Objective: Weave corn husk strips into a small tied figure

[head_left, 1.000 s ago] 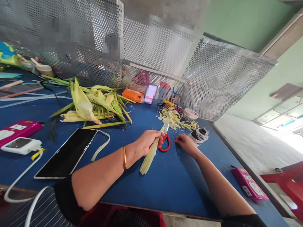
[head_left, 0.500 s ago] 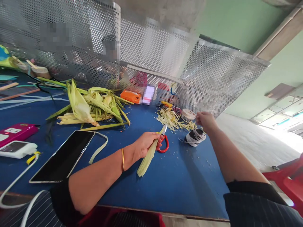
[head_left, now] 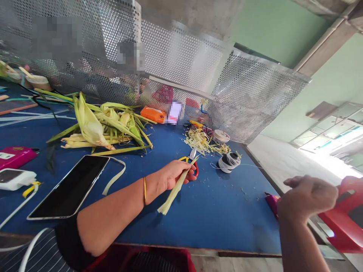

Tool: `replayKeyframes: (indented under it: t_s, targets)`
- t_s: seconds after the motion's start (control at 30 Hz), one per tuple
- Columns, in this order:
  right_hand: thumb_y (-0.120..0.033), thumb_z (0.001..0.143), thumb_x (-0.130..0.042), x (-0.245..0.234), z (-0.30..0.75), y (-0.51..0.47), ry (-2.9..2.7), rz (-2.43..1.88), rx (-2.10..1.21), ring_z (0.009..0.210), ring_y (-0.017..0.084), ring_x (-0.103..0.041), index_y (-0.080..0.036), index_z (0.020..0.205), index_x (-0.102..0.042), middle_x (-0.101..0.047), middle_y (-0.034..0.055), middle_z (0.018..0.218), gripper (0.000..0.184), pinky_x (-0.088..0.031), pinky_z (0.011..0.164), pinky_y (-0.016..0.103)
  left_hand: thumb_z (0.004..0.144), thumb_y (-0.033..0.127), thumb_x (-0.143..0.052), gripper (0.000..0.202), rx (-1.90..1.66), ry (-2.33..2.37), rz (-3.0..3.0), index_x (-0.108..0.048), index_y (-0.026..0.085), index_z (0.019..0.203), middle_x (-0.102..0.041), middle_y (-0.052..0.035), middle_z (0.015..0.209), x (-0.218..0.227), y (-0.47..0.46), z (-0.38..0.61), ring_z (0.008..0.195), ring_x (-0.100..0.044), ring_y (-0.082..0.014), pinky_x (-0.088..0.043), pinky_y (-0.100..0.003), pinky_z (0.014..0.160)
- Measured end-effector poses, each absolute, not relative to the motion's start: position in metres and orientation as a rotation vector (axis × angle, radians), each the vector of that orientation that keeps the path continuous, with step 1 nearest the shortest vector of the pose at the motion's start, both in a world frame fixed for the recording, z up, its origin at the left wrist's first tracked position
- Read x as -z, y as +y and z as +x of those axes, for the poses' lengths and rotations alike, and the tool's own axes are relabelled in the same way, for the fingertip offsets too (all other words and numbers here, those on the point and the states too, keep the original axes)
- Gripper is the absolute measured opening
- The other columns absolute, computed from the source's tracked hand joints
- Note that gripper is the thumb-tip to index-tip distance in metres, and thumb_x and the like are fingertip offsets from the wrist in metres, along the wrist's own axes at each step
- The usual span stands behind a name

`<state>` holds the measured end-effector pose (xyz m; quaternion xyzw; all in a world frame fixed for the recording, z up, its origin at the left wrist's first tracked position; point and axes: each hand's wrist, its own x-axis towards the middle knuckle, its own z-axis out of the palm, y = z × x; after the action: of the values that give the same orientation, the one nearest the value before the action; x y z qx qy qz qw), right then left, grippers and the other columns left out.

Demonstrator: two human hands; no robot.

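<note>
Pale green, the bunch of husk (head_left: 172, 195) slants over the blue table (head_left: 215, 223), held in our left hand (head_left: 180, 174). Our left thumb and fingers pinch it nearer its narrow upper end. If that pinch loosened, we think the layers could slip or fan apart; too hard a squeeze might crease them. Scissors (head_left: 193, 153) show just behind that hand, blades pointing away from us; a careless shift could bring skin against an edge. To the right sits a spool (head_left: 226, 164), its thin thread (head_left: 251, 165) running out toward our raised right hand (head_left: 309, 196), well apart from the left. The right fingers are curled in; we cannot tell whether they pinch the thread, whose far end is lost to sight. A sharp tug could, in our judgement, topple the spool or snap the line, and slack might snag on the red chair (head_left: 350, 230). Loose scraps (head_left: 201, 141) lie beyond the spool, close enough to catch in a dragging line.
</note>
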<state>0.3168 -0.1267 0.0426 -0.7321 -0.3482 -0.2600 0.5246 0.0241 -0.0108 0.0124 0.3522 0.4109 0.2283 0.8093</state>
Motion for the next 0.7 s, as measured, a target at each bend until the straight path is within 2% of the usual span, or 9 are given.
replayKeyframes:
  t_s: [0.07, 0.13, 0.27, 0.4, 0.53, 0.7]
  targets:
    - [-0.026, 0.087, -0.047, -0.018, 0.283, -0.149, -0.834, -1.675, 0.635, 0.052, 0.019, -0.057, -0.024, 0.067, -0.057, -0.055, 0.0056, 0.057, 0.023, -0.046, 0.053, 0.035, 0.086, 0.017, -0.057, 0.017, -0.43, 0.86, 0.758, -0.063, 0.013, 0.071, -0.066, -0.0038, 0.069, -0.014, -0.015, 0.025, 0.057, -0.064, -0.0109, -0.034, -0.019, 0.047]
    - [-0.025, 0.087, -0.052, 0.005, 0.25, -0.162, -0.984, -1.605, 0.526, 0.056, 0.018, -0.059, -0.023, 0.079, -0.054, -0.058, 0.001, 0.063, 0.009, -0.048, 0.058, 0.032, 0.086, 0.017, -0.056, 0.017, -0.37, 0.858, 0.773, -0.065, 0.012, 0.073, -0.069, -0.0054, 0.075, -0.013, -0.019, 0.027, 0.062, -0.067, -0.011, -0.032, -0.018, 0.045]
    - [-0.017, 0.092, -0.049, 0.034, 0.2, -0.166, -1.569, -1.483, 0.463, 0.054, 0.013, -0.058, -0.023, 0.084, -0.051, -0.06, -0.0014, 0.065, 0.011, -0.044, 0.053, 0.024, 0.087, 0.022, -0.056, 0.019, -0.267, 0.846, 0.823, -0.068, 0.01, 0.08, -0.073, -0.0096, 0.091, -0.002, -0.024, 0.03, 0.066, -0.068, -0.0116, -0.035, -0.018, 0.046]
    - [-0.009, 0.094, -0.041, 0.039, 0.167, -0.156, -2.004, -1.278, 0.341, 0.055, 0.014, -0.055, -0.023, 0.085, -0.047, -0.062, -0.0004, 0.066, 0.018, -0.042, 0.056, 0.025, 0.083, 0.022, -0.063, 0.015, -0.199, 0.739, 0.802, -0.066, 0.011, 0.074, -0.074, -0.0115, 0.098, 0.012, -0.026, 0.031, 0.056, -0.061, -0.0086, -0.039, -0.019, 0.048]
    - [-0.01, 0.096, -0.039, 0.035, 0.152, -0.147, -2.16, -1.195, 0.376, 0.052, 0.014, -0.048, -0.022, 0.084, -0.047, -0.057, -0.0014, 0.062, 0.019, -0.036, 0.055, 0.026, 0.083, 0.021, -0.063, 0.017, -0.167, 0.674, 0.761, -0.063, 0.011, 0.069, -0.073, -0.0108, 0.092, 0.013, -0.021, 0.029, 0.053, -0.057, -0.0072, -0.04, -0.019, 0.049]
    - [-0.008, 0.096, -0.039, 0.032, 0.156, -0.142, -2.199, -1.217, 0.416, 0.053, 0.015, -0.05, -0.021, 0.089, -0.05, -0.059, -0.0001, 0.066, 0.018, -0.036, 0.055, 0.027, 0.088, 0.016, -0.058, 0.011, -0.308, 0.632, 0.701, -0.065, 0.011, 0.082, -0.065, -0.0031, 0.069, -0.003, -0.003, 0.02, 0.052, -0.058, -0.0094, -0.045, -0.02, 0.05]
